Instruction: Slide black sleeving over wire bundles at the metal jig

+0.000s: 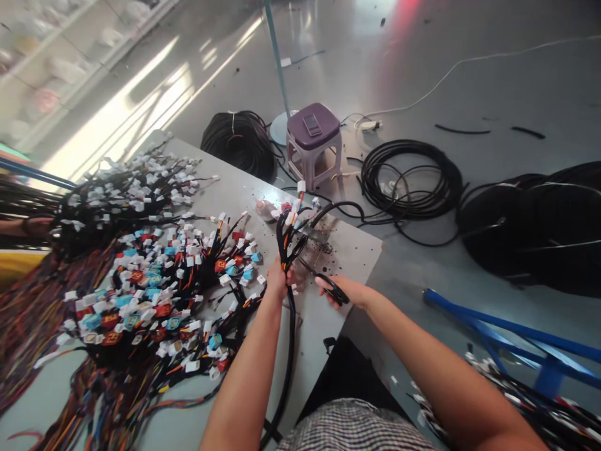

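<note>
My left hand [279, 280] is closed round a black wire harness [283, 235] above the table. Its upper end fans out into several branches with white and red connectors, and its black-sleeved trunk [290, 351] hangs down toward me. In my right hand [345, 291] is a pair of black-handled scissors [337, 292], the blades pointing at the harness just beyond my left fingers. A black tube [335, 205] curves from the floor coil to the branches by my left hand; where its end lies I cannot make out.
Piles of harnesses with white, blue and red connectors [154, 294] cover the table's left side. Black scraps lie on the table [366, 250]. Beyond it stand a purple-topped stool [313, 125] with a phone and coils of black tubing [413, 178]. At far left, another person's arm [23, 227] shows.
</note>
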Tool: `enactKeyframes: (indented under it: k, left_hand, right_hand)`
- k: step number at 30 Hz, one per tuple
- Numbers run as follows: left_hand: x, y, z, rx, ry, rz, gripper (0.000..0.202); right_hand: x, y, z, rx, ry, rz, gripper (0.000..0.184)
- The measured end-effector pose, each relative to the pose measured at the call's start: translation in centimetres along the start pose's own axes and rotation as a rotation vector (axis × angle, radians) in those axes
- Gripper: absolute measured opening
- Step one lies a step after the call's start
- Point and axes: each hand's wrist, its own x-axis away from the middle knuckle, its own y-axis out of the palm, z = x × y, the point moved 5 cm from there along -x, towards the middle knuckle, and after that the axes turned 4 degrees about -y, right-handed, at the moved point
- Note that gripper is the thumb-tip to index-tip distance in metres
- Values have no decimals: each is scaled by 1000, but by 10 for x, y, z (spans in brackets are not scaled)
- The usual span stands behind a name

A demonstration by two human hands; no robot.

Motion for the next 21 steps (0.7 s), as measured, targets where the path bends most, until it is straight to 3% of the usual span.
enactKeyframes:
  k: [5, 9, 11, 13, 16, 18, 21]
  left_hand:
    - [1, -1, 3, -68, 68, 91, 65]
    - [6, 0, 5, -136, 117, 192, 62]
    - [14, 1, 7, -155, 123, 178, 63]
    - [25, 4, 11, -152, 156, 36, 62]
    - [54, 15, 17, -122, 207, -319, 56]
    - [78, 22, 17, -157, 214, -500, 55]
    - [117, 38, 10, -350, 251, -706, 48]
  right_hand:
    - [-20, 1, -27, 132, 41, -57, 66]
    - [-19, -8, -42, 291, 6, -6, 56]
    - [-13, -13, -41, 454, -17, 31, 51]
    - [-4, -20, -33, 720, 26, 104, 46]
    - [14, -28, -26, 1031, 17, 247, 32]
    - [28, -25, -31, 864, -177, 290, 32]
    - [53, -10, -49, 242, -518, 172, 51]
